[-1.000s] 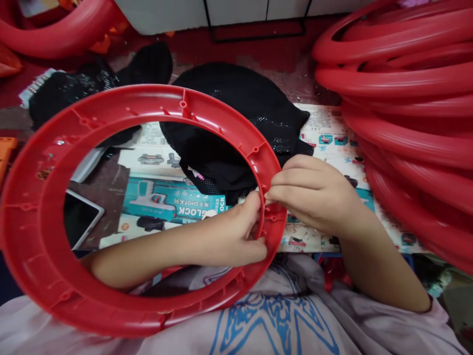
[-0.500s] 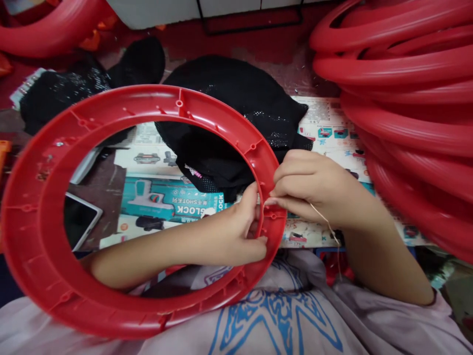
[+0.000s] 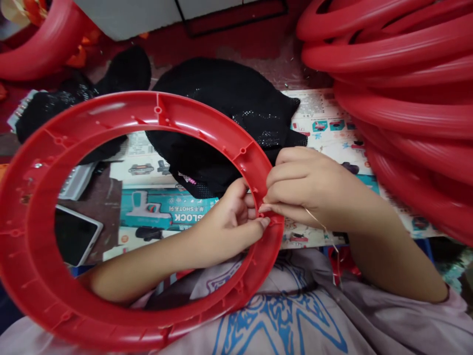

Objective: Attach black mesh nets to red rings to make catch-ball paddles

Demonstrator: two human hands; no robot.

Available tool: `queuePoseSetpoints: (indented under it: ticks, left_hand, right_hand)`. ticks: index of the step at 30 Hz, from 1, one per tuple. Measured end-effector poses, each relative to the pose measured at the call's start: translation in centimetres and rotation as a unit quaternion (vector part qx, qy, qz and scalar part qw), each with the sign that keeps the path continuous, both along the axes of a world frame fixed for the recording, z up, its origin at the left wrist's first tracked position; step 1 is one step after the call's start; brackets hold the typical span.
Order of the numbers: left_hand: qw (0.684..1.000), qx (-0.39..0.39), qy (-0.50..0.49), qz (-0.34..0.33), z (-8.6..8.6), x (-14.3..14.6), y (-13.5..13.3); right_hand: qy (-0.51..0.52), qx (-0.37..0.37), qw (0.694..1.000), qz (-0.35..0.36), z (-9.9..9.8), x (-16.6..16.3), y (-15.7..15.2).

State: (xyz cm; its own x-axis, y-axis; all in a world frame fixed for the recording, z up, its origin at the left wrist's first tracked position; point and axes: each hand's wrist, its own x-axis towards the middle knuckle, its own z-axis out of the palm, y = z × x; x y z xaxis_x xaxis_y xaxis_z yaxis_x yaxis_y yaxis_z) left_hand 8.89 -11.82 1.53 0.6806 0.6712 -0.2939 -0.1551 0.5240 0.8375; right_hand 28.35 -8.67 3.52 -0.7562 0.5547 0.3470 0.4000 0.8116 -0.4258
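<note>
A large red plastic ring [image 3: 212, 121], its ribbed hollow side with screw posts facing me, is tilted up in front of my body. My left forearm passes through its opening. My left hand [image 3: 234, 217] is closed on the ring's right side, thumb pressing into the channel and fingers at the inner rim. At the same spot, my right hand [image 3: 305, 185] pinches its fingertips together inside the channel. A thin copper-coloured wire [image 3: 320, 223] trails from that hand towards my lap. The pinched end is hidden between the fingers.
Stacked red rings [image 3: 402, 103] rise at the right. Black sequined cloth [image 3: 221, 93] lies behind the ring on a printed cardboard sheet [image 3: 310, 106]. A white-edged phone-like device [image 3: 79, 234] lies at the left. Another red ring [image 3: 55, 44] stands at the far left.
My left thumb has shifted up along the channel to beside my right fingertips. The ring and both hands appear slightly further left, as the whole view has shifted a little.
</note>
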Motion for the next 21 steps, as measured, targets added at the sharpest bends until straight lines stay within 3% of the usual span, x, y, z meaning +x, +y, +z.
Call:
queuePoseSetpoints:
  ticks: [5, 9, 17, 21]
  left_hand:
    - [0.994, 0.063, 0.080, 0.029, 0.1, 0.4, -0.2]
    - [0.988, 0.094, 0.121, 0.028, 0.1, 0.4, 0.0]
    - [0.973, 0.121, 0.182, -0.070, 0.1, -0.8, 0.1]
    - [0.973, 0.096, 0.187, -0.095, 0.4, -0.6, 0.1]
  right_hand:
    - [-0.028, 0.016, 0.998, -0.050, -0.1, -0.4, -0.3]
    - [-0.019, 0.021, 0.999, -0.044, -0.3, -0.3, -0.3]
    - [0.003, 0.058, 0.998, -0.033, -0.2, 0.1, -0.8]
    - [0.008, 0.081, 0.996, -0.048, -0.5, -0.4, -0.6]
